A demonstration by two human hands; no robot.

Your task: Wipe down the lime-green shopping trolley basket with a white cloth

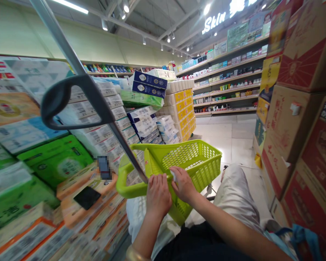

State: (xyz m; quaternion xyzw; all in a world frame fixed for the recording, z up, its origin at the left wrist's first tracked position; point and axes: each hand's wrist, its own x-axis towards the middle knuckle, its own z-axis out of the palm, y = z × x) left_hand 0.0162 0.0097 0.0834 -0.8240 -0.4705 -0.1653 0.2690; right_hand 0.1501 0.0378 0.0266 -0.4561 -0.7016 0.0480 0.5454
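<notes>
A lime-green plastic shopping basket [206,159] with perforated walls is in front of me, tilted in view. My left hand [159,194] is closed over its near rim, fingers curled over the edge. Just to the right, my right hand [183,185] is at the basket's near end, its fingers bent. A small white thing [174,176] shows between its thumb and forefinger; its kind is unclear. A metal pole [127,154] slants from the upper left to the rim beside my left hand. It carries a dark grey loop handle [93,96], which neither hand touches.
Stacked tissue packs [119,119] and green cartons [57,159] line the left. A dark flat object [87,198] lies on an orange pack. Cardboard boxes [293,119] stand high on the right. Product shelves [228,78] stand at the back, beyond the pale floor [214,134].
</notes>
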